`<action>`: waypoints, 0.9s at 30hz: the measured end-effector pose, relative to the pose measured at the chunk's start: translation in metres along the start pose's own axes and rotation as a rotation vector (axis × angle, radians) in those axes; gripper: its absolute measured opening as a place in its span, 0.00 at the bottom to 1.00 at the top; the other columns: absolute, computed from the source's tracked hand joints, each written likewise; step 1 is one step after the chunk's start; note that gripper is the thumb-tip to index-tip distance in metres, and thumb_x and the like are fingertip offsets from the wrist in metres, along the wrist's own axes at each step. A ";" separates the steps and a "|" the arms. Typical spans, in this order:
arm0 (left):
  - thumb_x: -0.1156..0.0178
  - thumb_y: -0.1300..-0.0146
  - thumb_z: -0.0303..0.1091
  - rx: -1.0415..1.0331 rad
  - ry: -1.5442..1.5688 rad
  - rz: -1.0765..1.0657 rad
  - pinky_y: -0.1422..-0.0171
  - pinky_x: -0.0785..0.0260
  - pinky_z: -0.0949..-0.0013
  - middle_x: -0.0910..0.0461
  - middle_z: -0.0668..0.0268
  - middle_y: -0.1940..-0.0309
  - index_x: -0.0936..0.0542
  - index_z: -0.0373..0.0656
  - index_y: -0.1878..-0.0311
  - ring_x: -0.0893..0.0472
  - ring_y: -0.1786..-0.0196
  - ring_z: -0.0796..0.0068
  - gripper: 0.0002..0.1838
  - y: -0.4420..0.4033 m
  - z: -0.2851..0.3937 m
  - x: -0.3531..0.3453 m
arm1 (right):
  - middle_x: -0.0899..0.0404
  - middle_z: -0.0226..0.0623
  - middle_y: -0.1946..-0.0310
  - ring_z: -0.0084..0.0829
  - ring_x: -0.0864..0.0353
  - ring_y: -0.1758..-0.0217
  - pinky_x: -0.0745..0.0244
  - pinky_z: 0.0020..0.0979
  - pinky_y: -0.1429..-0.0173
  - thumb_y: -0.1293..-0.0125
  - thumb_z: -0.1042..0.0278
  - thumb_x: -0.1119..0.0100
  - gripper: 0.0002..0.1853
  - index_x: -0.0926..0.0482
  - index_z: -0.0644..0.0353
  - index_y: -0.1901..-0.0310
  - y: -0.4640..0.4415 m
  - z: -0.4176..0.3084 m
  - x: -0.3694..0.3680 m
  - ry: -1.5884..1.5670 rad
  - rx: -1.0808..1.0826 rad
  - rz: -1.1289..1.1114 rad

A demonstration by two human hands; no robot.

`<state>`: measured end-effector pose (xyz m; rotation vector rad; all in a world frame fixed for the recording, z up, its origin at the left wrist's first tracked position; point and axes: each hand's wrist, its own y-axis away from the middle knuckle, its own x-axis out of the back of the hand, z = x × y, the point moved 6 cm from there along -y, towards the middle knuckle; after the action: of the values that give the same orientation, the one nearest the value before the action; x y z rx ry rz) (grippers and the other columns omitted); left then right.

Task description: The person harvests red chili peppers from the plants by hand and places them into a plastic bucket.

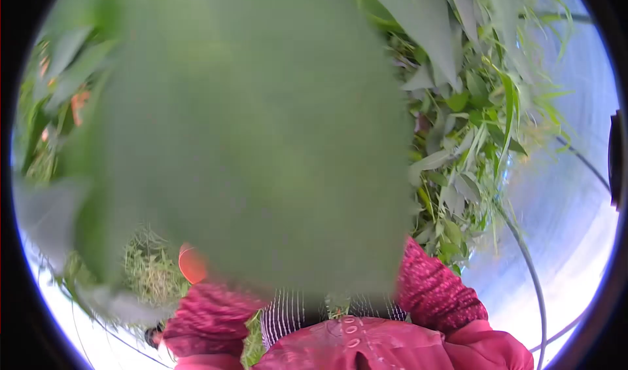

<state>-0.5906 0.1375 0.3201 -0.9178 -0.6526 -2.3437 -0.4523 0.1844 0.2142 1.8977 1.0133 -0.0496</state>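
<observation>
A large green leaf (261, 141), close to the camera and blurred, fills the middle of the head view. Both of my hands are hidden behind it. My left sleeve (212, 317), dark pink and patterned, reaches up from the lower left and ends at the leaf's lower edge. On the other side my right sleeve (435, 285) rises toward the leafy plants (464, 167). What either hand holds or touches cannot be seen. Part of an orange-red rounded object (191, 263) shows just above the left sleeve.
Dense foliage stands at the right, with long grey-green leaves (425, 26) hanging above. Orange patches (78, 106) show among leaves at the far left. Dry grass (154, 265) lies at lower left. A curved pole (530, 265) runs along pale translucent sheeting (569, 102) at the right.
</observation>
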 end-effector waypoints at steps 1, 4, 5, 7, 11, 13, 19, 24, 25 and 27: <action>0.36 0.43 0.33 0.113 0.112 -0.019 0.55 0.25 0.61 0.24 0.54 0.54 0.32 0.39 0.41 0.18 0.56 0.60 0.27 0.008 0.001 -0.005 | 0.24 0.31 0.49 0.19 0.25 0.54 0.27 0.21 0.54 0.32 0.78 0.49 0.21 0.34 0.60 0.38 0.010 -0.003 -0.001 0.004 0.082 -0.017; 0.29 0.49 0.29 0.429 0.764 0.151 0.59 0.29 0.75 0.23 0.65 0.59 0.31 0.39 0.39 0.27 0.67 0.79 0.33 0.041 -0.007 -0.022 | 0.28 0.31 0.44 0.24 0.28 0.44 0.31 0.26 0.42 0.33 0.81 0.50 0.24 0.36 0.60 0.35 0.038 -0.025 -0.027 0.090 0.208 -0.076; 0.28 0.48 0.29 0.468 0.781 0.133 0.57 0.30 0.76 0.24 0.69 0.62 0.30 0.39 0.40 0.28 0.63 0.84 0.32 0.056 -0.013 -0.030 | 0.30 0.32 0.42 0.25 0.29 0.42 0.32 0.27 0.40 0.33 0.81 0.50 0.26 0.38 0.60 0.34 0.044 -0.023 -0.037 0.205 0.265 -0.126; 0.33 0.43 0.29 0.461 0.780 0.201 0.56 0.31 0.78 0.24 0.70 0.60 0.29 0.39 0.41 0.26 0.60 0.84 0.26 0.077 -0.013 -0.014 | 0.37 0.37 0.35 0.28 0.33 0.36 0.34 0.29 0.36 0.35 0.82 0.48 0.31 0.43 0.60 0.31 0.058 -0.017 -0.059 0.335 0.226 -0.258; 0.43 0.37 0.23 0.519 0.929 0.419 0.56 0.31 0.80 0.22 0.71 0.61 0.24 0.39 0.44 0.25 0.61 0.85 0.17 0.142 -0.043 0.014 | 0.35 0.39 0.35 0.30 0.31 0.36 0.28 0.30 0.41 0.37 0.81 0.47 0.30 0.40 0.59 0.32 0.085 -0.012 -0.097 0.554 0.143 -0.458; 0.40 0.39 0.26 0.681 0.828 0.475 0.62 0.30 0.77 0.21 0.70 0.66 0.21 0.39 0.52 0.25 0.66 0.84 0.12 0.195 -0.080 0.026 | 0.31 0.39 0.39 0.29 0.28 0.39 0.27 0.30 0.42 0.36 0.80 0.47 0.26 0.36 0.60 0.35 0.085 0.000 -0.098 0.712 0.100 -0.511; 0.41 0.44 0.42 1.044 -0.110 0.023 0.56 0.28 0.52 0.20 0.52 0.68 0.22 0.41 0.61 0.20 0.62 0.50 0.14 0.348 -0.187 0.030 | 0.21 0.35 0.53 0.25 0.21 0.51 0.26 0.27 0.47 0.33 0.77 0.49 0.14 0.27 0.61 0.46 0.064 0.014 -0.086 0.807 -0.130 -0.509; 0.40 0.43 0.41 0.709 -0.180 0.160 0.57 0.27 0.54 0.20 0.50 0.70 0.20 0.38 0.61 0.19 0.64 0.50 0.15 0.327 -0.225 0.068 | 0.20 0.37 0.55 0.24 0.20 0.54 0.25 0.26 0.47 0.33 0.78 0.50 0.13 0.27 0.63 0.47 0.049 0.022 -0.091 0.896 -0.220 -0.463; 0.40 0.42 0.40 0.729 -0.028 0.262 0.58 0.27 0.55 0.21 0.50 0.71 0.20 0.37 0.61 0.19 0.64 0.50 0.14 0.295 -0.234 0.096 | 0.18 0.37 0.57 0.24 0.19 0.55 0.25 0.27 0.48 0.34 0.75 0.49 0.13 0.26 0.63 0.47 0.049 0.024 -0.093 0.912 -0.245 -0.414; 0.41 0.41 0.30 0.559 0.372 0.841 0.63 0.29 0.58 0.22 0.53 0.73 0.20 0.37 0.62 0.22 0.70 0.53 0.07 0.242 -0.272 0.146 | 0.18 0.37 0.59 0.24 0.19 0.55 0.25 0.27 0.48 0.34 0.73 0.47 0.13 0.26 0.62 0.48 0.046 0.036 -0.095 0.955 -0.295 -0.394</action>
<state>-0.6552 -0.2495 0.3055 -0.3634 -0.5664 -1.4076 -0.4707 0.0882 0.2678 1.3934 1.8894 0.7994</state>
